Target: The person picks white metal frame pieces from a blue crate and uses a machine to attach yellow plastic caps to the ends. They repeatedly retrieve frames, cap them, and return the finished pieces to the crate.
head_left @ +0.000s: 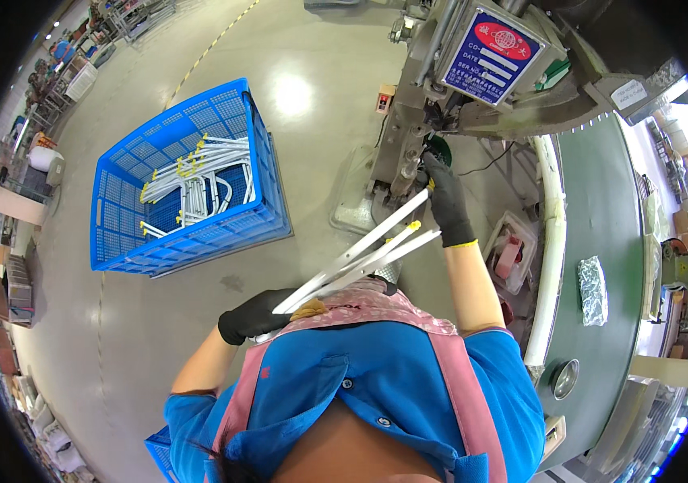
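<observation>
My left hand, in a black glove with tan fingertips, is closed round the lower ends of several white bent tubes in front of my apron. The tubes slant up to the right, and yellow tips show on some upper ends. My right hand, in a black glove with a yellow cuff, reaches up to the metal tooling of a machine. One tube's upper end meets this hand near its palm. The right fingers look bent together by the tooling; what they hold is hidden.
A blue plastic crate with more white yellow-tipped tubes stands on the floor at left. The large machine head overhangs at upper right. A green bench runs along the right, bearing a silvery foil piece and a round metal dish.
</observation>
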`<state>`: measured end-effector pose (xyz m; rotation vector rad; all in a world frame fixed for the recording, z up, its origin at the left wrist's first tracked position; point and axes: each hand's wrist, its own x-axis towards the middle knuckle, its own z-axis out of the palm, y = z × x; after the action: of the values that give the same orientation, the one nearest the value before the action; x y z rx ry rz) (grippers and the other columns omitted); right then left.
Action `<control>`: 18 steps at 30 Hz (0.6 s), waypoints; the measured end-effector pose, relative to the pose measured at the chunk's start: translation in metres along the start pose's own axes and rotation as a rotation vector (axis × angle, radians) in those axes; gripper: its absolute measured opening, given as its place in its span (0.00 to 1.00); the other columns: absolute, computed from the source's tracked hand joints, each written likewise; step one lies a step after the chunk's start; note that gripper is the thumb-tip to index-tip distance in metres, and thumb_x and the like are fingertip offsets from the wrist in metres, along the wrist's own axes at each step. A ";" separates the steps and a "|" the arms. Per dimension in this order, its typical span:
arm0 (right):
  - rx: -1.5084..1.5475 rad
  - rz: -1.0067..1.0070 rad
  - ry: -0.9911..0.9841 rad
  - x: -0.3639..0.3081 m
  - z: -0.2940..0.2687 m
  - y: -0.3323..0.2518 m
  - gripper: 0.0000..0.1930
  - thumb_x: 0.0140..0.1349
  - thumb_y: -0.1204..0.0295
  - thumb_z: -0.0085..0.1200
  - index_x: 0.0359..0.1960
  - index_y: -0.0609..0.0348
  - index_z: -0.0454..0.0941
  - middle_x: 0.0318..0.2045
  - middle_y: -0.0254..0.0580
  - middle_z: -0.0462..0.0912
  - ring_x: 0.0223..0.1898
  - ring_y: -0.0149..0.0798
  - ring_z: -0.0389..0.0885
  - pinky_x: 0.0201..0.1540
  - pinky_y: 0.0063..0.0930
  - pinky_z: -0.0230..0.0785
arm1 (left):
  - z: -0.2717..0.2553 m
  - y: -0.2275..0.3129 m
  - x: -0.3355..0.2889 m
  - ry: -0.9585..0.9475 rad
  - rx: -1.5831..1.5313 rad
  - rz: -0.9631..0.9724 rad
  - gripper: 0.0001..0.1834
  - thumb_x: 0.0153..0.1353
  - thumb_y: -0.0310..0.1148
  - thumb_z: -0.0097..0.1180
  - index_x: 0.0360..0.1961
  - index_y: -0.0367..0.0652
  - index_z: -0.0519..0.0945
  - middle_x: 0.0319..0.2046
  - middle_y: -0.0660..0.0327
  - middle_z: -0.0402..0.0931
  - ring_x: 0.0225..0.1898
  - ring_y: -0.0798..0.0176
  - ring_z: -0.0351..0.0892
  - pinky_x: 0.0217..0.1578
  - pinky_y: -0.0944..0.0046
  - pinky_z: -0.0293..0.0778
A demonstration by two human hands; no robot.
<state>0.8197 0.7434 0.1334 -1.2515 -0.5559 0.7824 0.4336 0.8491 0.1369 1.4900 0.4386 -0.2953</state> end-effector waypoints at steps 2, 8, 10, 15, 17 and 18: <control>0.379 -0.010 -0.043 0.007 -0.005 0.012 0.11 0.66 0.67 0.45 0.37 0.63 0.76 0.30 0.34 0.75 0.33 0.26 0.73 0.38 0.21 0.67 | 0.005 -0.004 0.006 0.019 0.055 -0.018 0.22 0.62 0.36 0.54 0.55 0.37 0.73 0.52 0.56 0.75 0.52 0.62 0.73 0.55 0.64 0.65; 0.201 -0.143 0.166 0.025 -0.010 0.020 0.11 0.62 0.70 0.48 0.43 0.63 0.74 0.31 0.34 0.75 0.34 0.30 0.73 0.40 0.26 0.67 | 0.008 -0.001 0.024 -0.013 -0.074 0.147 0.22 0.61 0.36 0.55 0.55 0.36 0.73 0.50 0.57 0.76 0.50 0.64 0.73 0.54 0.64 0.66; -0.158 -0.183 0.135 0.023 -0.012 0.006 0.13 0.62 0.70 0.49 0.46 0.63 0.74 0.34 0.34 0.76 0.35 0.28 0.72 0.41 0.24 0.67 | 0.013 0.005 0.029 0.016 -0.129 0.161 0.23 0.61 0.36 0.55 0.56 0.36 0.72 0.49 0.58 0.76 0.49 0.65 0.73 0.54 0.64 0.66; -0.614 -0.242 0.103 0.029 -0.010 -0.021 0.14 0.63 0.69 0.50 0.46 0.64 0.74 0.34 0.32 0.77 0.34 0.25 0.71 0.38 0.22 0.65 | 0.016 0.019 0.033 0.079 -0.021 0.189 0.27 0.61 0.37 0.56 0.59 0.36 0.68 0.49 0.58 0.75 0.49 0.66 0.73 0.54 0.65 0.66; -0.744 -0.318 0.084 0.031 -0.008 -0.022 0.13 0.63 0.68 0.50 0.44 0.64 0.75 0.30 0.39 0.79 0.31 0.32 0.75 0.36 0.27 0.67 | 0.013 0.018 0.033 0.086 -0.004 0.165 0.29 0.60 0.37 0.57 0.60 0.36 0.67 0.50 0.56 0.74 0.50 0.65 0.73 0.53 0.64 0.67; -0.824 -0.348 0.066 0.032 -0.008 -0.022 0.13 0.63 0.67 0.50 0.43 0.64 0.75 0.29 0.42 0.79 0.30 0.35 0.76 0.35 0.28 0.67 | 0.011 0.016 0.034 0.074 -0.030 0.147 0.28 0.61 0.36 0.55 0.60 0.36 0.65 0.49 0.54 0.74 0.50 0.62 0.74 0.53 0.62 0.68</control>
<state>0.8506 0.7610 0.1512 -1.8489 -1.0680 0.1980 0.4724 0.8420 0.1361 1.4983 0.3884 -0.1168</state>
